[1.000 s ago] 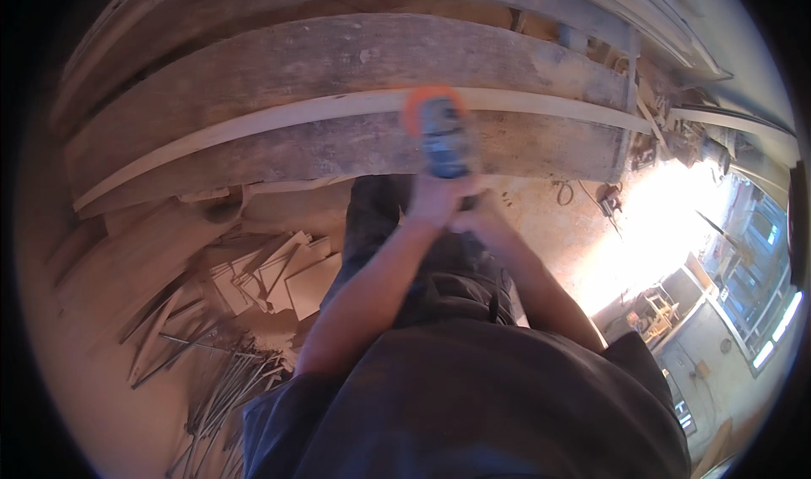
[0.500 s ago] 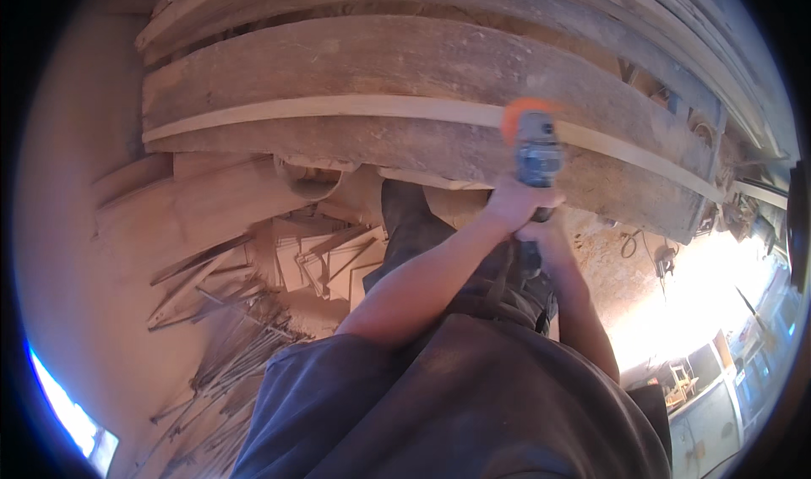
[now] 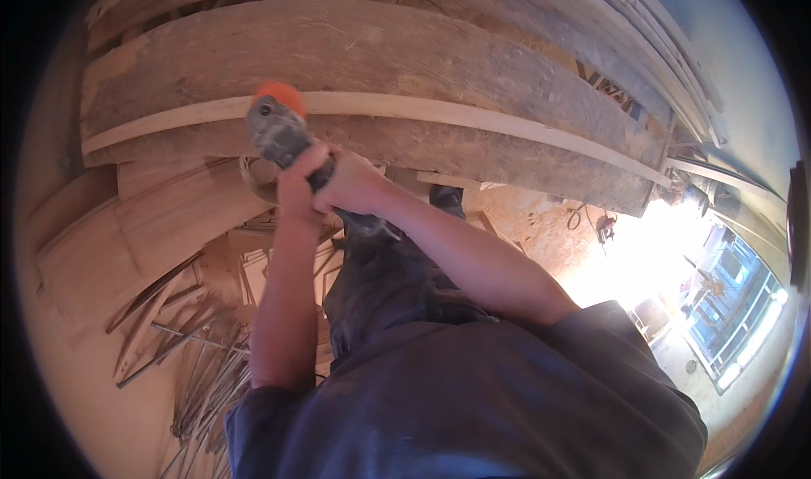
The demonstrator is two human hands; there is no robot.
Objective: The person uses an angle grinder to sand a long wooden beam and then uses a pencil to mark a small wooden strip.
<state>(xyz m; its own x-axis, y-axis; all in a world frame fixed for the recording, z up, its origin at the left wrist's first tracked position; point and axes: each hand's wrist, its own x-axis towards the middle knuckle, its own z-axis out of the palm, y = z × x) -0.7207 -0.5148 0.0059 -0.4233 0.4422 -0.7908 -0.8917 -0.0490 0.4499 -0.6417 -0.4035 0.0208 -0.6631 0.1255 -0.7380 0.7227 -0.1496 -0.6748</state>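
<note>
Both my hands grip an angle grinder (image 3: 279, 133) with a grey, dusty head and an orange disc (image 3: 281, 96). The disc meets a long, pale wood strip (image 3: 422, 106) near its left end. My left hand (image 3: 300, 183) is wrapped round the body close behind the head. Just behind it, my right hand (image 3: 351, 183) closes round the grip, its arm reaching across from the right. Beneath the strip lie wide, dusty planks (image 3: 279, 44). The undersides of the fingers are hidden.
Thin wood offcuts (image 3: 203, 378) are heaped on the floor at lower left. Larger boards (image 3: 152, 213) stand at left. A dark cable (image 3: 576, 217) lies beyond the planks' near right edge. Bright light comes from a window (image 3: 731, 297) at right.
The grinder and both hands have swept left along the pale strip, from its right part to near its left end. The view has shifted too.
</note>
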